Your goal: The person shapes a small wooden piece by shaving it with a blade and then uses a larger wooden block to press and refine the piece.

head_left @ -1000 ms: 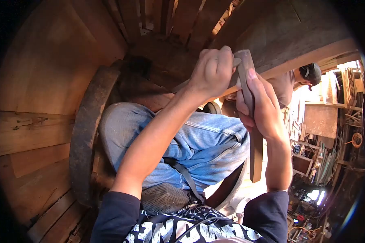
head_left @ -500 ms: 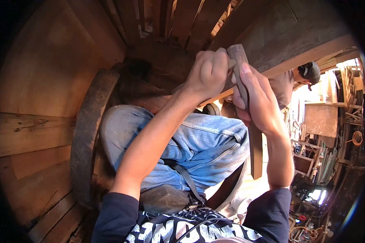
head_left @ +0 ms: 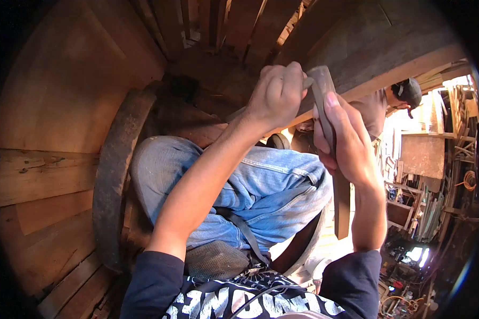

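My right hand (head_left: 351, 135) is wrapped around a long, narrow grey-brown bar (head_left: 342, 210), thumb laid along its face. The bar's wider, paler end (head_left: 321, 80) points up and away from me, and its lower part runs down past my wrist. Closed in a fist just left of that end is my left hand (head_left: 277, 98). A short, blunt, pale tip (head_left: 308, 82) sticks out of this fist right at the bar's edge; the rest of it is hidden in the fingers. Below my forearms are my legs in blue jeans (head_left: 250, 181).
A heavy wooden beam (head_left: 410, 72) crosses at upper right. Beyond it a person in a dark cap (head_left: 408, 94) bends over. A thick curved timber (head_left: 117, 175) stands at my left by a plank wall (head_left: 42, 175). Stacked wood strips (head_left: 428, 212) fill the right side.
My right hand and the bar have shifted slightly right and down. My left fist has moved a little to the right, its tip still beside the bar's upper end.
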Demonstrator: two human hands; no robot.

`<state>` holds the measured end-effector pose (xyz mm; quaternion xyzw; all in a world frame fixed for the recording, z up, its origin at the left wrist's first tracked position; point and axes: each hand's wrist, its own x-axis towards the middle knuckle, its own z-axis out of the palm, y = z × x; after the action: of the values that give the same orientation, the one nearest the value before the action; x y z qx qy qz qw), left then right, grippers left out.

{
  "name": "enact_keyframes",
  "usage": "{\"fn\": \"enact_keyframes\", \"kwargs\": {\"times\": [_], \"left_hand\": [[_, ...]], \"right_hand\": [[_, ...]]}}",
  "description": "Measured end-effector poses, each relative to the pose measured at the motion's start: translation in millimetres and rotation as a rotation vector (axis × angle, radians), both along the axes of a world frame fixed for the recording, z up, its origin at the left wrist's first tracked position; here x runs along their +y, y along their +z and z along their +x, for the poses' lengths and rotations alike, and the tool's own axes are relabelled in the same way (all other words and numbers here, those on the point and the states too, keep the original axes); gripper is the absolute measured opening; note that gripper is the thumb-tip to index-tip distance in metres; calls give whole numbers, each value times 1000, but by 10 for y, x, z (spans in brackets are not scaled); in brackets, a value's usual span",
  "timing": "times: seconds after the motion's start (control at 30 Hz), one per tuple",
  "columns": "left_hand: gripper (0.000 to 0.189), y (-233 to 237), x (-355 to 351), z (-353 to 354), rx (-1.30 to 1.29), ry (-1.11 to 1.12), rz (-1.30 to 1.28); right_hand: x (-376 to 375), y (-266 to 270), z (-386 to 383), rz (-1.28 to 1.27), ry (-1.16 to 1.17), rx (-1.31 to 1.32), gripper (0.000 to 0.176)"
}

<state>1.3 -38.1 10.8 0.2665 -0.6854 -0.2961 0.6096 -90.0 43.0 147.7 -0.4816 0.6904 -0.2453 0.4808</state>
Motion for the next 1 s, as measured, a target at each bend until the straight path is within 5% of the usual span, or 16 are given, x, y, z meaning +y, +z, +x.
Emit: {"fn": "enact_keyframes", "kwargs": {"times": [0.03, 0.27, 0.43, 0.5, 0.57, 0.77, 0.83, 0.9, 0.93, 1.0], "left_hand": [[14, -7, 1, -34, -20, 183, -206], [10, 10, -12, 44, 0, -112, 80], [28, 94, -56, -11, 62, 80, -136], [44, 206, 66, 75, 121, -264, 348], [52, 246, 56, 100, 81, -202, 331], [53, 199, 87, 115, 209, -465, 491], [45, 126, 72, 150, 131, -564, 513], [26, -60, 61, 91, 61, -193, -108], [11, -147, 56, 170, 108, -513, 134], [10, -153, 45, 198, 124, -520, 87]], "right_hand": [[-10, 2, -24, 4, 1, -3, 42], [-26, 3, 23, -11, 45, 12, 41], [384, 114, 117, 0, 64, -14, 40], [397, 118, 25, -52, -136, -69, 39], [395, 49, -84, -152, -170, -201, 40], [156, -244, -190, -315, -203, -412, 34], [-2, -409, -172, -562, -153, -342, 25], [-227, -562, -86, -662, -189, -430, 15], [-294, -615, -62, -686, -204, -448, 15], [-366, -711, -64, -710, -228, -495, 15]]}}
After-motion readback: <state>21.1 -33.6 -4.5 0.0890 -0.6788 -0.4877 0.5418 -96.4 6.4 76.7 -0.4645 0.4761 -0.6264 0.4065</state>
